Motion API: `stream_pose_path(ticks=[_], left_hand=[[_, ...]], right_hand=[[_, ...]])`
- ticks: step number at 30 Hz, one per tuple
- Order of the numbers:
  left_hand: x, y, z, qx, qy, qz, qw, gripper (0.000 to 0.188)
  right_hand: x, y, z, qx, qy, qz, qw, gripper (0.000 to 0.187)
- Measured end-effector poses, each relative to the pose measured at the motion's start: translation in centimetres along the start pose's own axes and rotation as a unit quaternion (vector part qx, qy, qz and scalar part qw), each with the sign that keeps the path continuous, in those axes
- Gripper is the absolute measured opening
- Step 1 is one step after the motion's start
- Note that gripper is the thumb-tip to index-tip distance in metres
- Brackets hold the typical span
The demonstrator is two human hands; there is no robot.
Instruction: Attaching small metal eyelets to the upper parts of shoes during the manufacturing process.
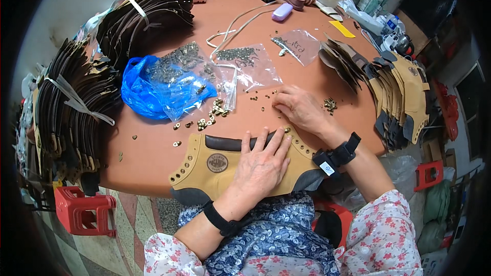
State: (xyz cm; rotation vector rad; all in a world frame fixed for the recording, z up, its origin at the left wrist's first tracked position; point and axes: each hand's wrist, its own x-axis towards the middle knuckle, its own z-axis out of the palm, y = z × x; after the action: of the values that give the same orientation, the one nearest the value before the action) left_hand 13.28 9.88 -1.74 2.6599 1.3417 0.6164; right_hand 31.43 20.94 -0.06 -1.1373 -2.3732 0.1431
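Observation:
A tan shoe upper point(197, 178) with a dark padded collar, a round dark badge and grey-black corners lies at the table's near edge. Brass-coloured eyelets line both its slanting sides. My left hand point(263, 166) rests flat on its middle, fingers stretched toward the collar. Just beyond the upper's right side, my right hand point(302, 110) is on the tabletop, its fingers bent together; whatever is between them is hidden. Small brass pieces point(254, 98) are scattered left of those fingertips. Larger brass-coloured pieces point(207, 121) lie in a loose cluster beyond the upper.
A blue plastic bag point(137, 89) and clear bags of metal pieces point(248, 59) lie mid-table. Another small brass pile point(330, 105) sits right of my right hand. Stacked uppers stand left point(76, 107) and right point(401, 84). A red stool point(82, 207) is at the lower left.

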Motion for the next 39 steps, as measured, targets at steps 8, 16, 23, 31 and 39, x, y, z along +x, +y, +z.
stream_pose_path(ticks=[8, 16, 23, 31, 39], left_hand=[[0.0, 0.0, 0.2, 0.002, 0.002, 0.003, 1.0, 0.045], [0.1, 0.0, 0.1, 0.003, 0.0, -0.002, 1.0, 0.045], [0.2, 0.2, 0.1, -0.001, 0.003, 0.004, 1.0, 0.046], [-0.8, -0.5, -0.1, -0.009, 0.007, -0.002, 1.0, 0.044], [-0.3, -0.3, 0.0, 0.008, 0.001, -0.007, 1.0, 0.046]], right_hand=[[0.0, 0.1, 0.1, -0.004, -0.01, 0.047, 0.999, 0.006], [-0.6, 0.0, -0.6, 0.041, -0.002, 0.09, 0.995, 0.008], [-1.4, -0.5, -2.3, -0.006, 0.037, 0.079, 0.996, 0.012], [-4.1, -16.4, -14.1, 0.029, 0.045, -0.099, 0.994, 0.011], [-6.6, -22.0, -18.4, 0.027, 0.065, -0.129, 0.989, 0.006]])
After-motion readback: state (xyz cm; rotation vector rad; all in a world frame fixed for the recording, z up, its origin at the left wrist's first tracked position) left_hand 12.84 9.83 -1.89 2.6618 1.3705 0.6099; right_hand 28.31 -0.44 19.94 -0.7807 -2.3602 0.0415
